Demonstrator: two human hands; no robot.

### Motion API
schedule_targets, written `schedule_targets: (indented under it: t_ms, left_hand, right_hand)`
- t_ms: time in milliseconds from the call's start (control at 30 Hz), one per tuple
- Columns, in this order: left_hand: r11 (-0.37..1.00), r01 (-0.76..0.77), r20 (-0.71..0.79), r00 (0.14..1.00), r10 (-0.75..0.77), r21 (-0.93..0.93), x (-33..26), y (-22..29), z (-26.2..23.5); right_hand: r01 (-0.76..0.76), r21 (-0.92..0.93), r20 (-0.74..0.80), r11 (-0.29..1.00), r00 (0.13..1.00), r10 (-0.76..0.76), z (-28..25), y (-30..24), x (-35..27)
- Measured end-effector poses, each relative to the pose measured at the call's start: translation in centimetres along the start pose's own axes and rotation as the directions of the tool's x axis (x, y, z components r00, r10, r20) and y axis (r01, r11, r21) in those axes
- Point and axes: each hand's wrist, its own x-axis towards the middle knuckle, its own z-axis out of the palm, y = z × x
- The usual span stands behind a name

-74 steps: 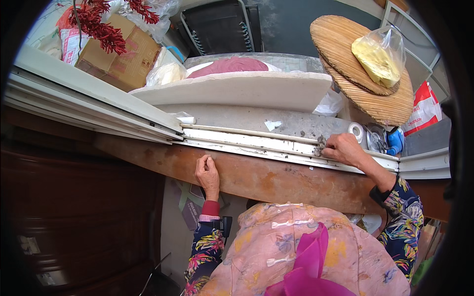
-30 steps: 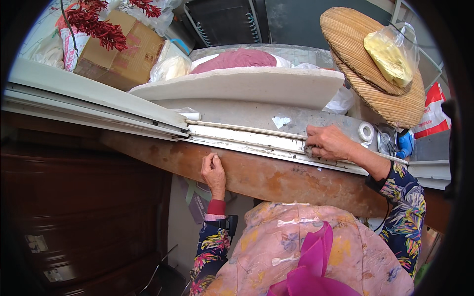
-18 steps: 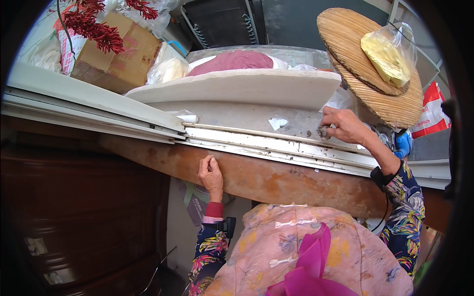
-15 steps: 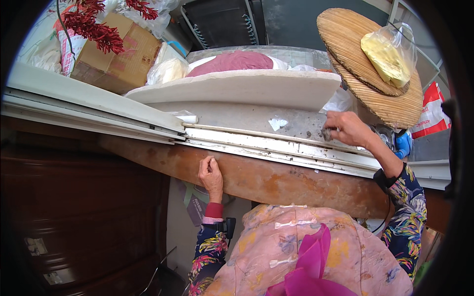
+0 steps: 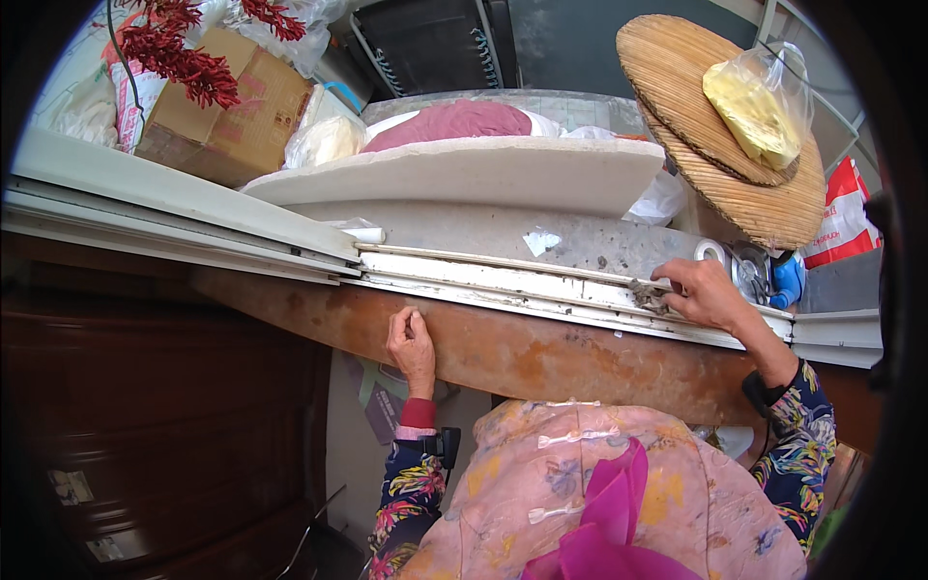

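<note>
Nearest to us lies the pink and yellow flowered garment [image 5: 599, 493] over our front, with both patterned sleeves reaching up from it. Our left hand [image 5: 412, 343] rests flat against the worn reddish-brown wooden sill board [image 5: 580, 358], fingers curled loosely and holding nothing, its fingertips at the board's upper edge. Just above runs the dirty white metal window track [image 5: 503, 280] — its long axis goes left to right across the view, dipping slightly toward the right. Our right hand [image 5: 704, 293] sits on that track well to the right of the left hand, fingers pinched narrow on a small grey clump of grime or cloth [image 5: 650, 295]; we cannot tell which it is. The clump lies at the fingertips, on the side toward the left hand, so the right hand is much the nearer one. Beyond the track stands a grey speckled wall with a scrap of white paper [image 5: 541, 240], then a pale curved stone slab [image 5: 464, 174]. Farther off — a round woven bamboo tray [image 5: 696, 135] bearing a clear bag of yellow stuff [image 5: 754, 106], a brown cardboard box [image 5: 232, 106] and dried red chillies [image 5: 184, 58].
</note>
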Motion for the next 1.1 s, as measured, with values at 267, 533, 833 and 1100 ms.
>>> schedule_targets:
  t_ms: [267, 533, 833, 1100]
  left_hand:
    - [1.0, 0.017, 0.011, 1.0, -0.016, -0.007, -0.1, -0.4, 0.0]
    - [1.0, 0.015, 0.016, 1.0, -0.015, -0.01, -0.1, -0.4, 0.0]
    - [1.0, 0.024, 0.016, 1.0, -0.024, -0.007, -0.1, 0.0, -0.4]
    - [1.0, 0.026, -0.005, 1.0, -0.026, 0.009, -0.1, 0.1, -0.2]
  right_hand:
    - [0.396, -0.229, 0.13, 0.889, 0.918, -0.376, 0.7, 0.7, 0.6]
    - [0.576, -0.395, 0.229, 0.716, 0.816, -0.531, 1.8, 1.1, 2.7]
    - [0.665, -0.352, 0.188, 0.658, 0.739, -0.647, 4.0, -1.1, 7.0]
    - [0.354, 0.048, -0.34, 0.934, 0.885, -0.318, 6.0, -2.8, 9.6]
